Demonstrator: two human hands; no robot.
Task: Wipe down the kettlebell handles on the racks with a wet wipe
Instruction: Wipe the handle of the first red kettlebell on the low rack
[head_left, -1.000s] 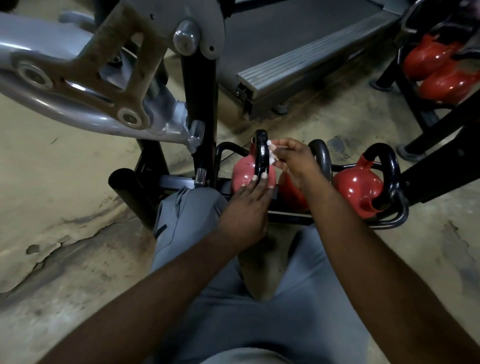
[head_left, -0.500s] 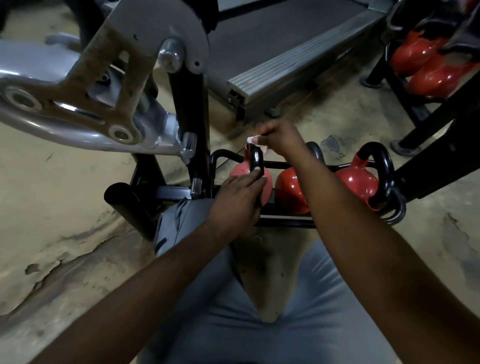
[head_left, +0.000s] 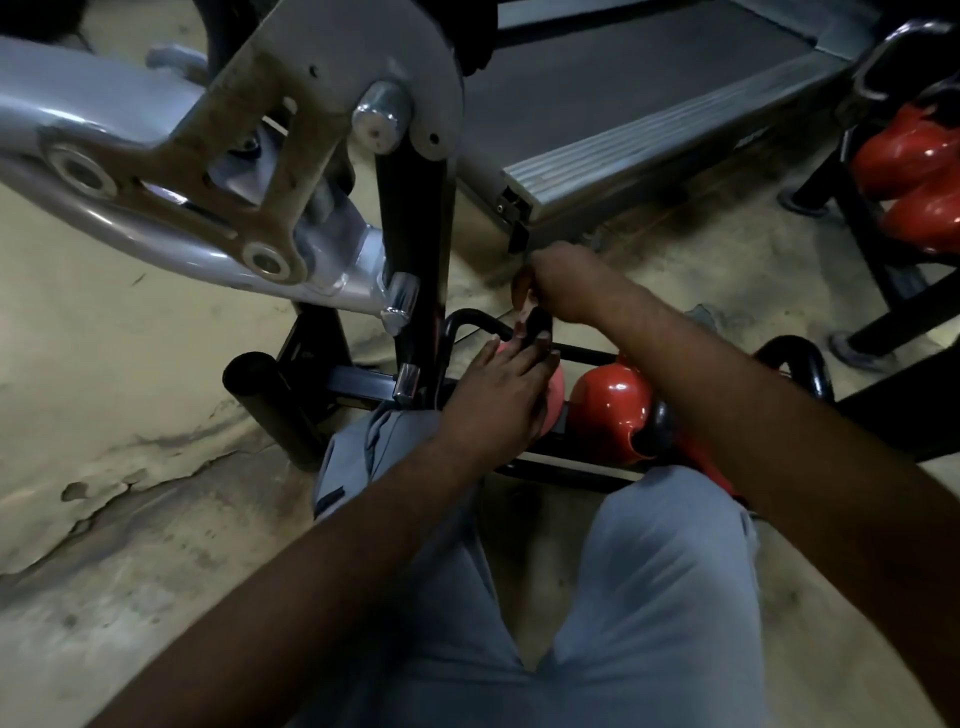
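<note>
Low on the floor, a black rack (head_left: 563, 474) holds red kettlebells with black handles. My left hand (head_left: 498, 400) cups the red body of the left kettlebell (head_left: 557, 378), fingertips at the foot of its upright handle (head_left: 537, 325). Over the top of that handle my right hand (head_left: 566, 286) is closed; the wet wipe is hidden under its fingers. The middle kettlebell (head_left: 613, 410) sits just right of it. Only the handle of a third kettlebell (head_left: 802, 361) shows past my right forearm.
A silver machine arm (head_left: 156, 171) and its black post (head_left: 415, 234) stand close on the left of the rack. A treadmill deck (head_left: 623, 104) lies behind. A second black rack with red kettlebells (head_left: 904, 156) stands at the upper right. My grey-trousered knees flank the rack.
My right hand has slid from the side of the handle up over its top, and the white wipe is now covered. My left hand stays on the kettlebell. The view has moved closer.
</note>
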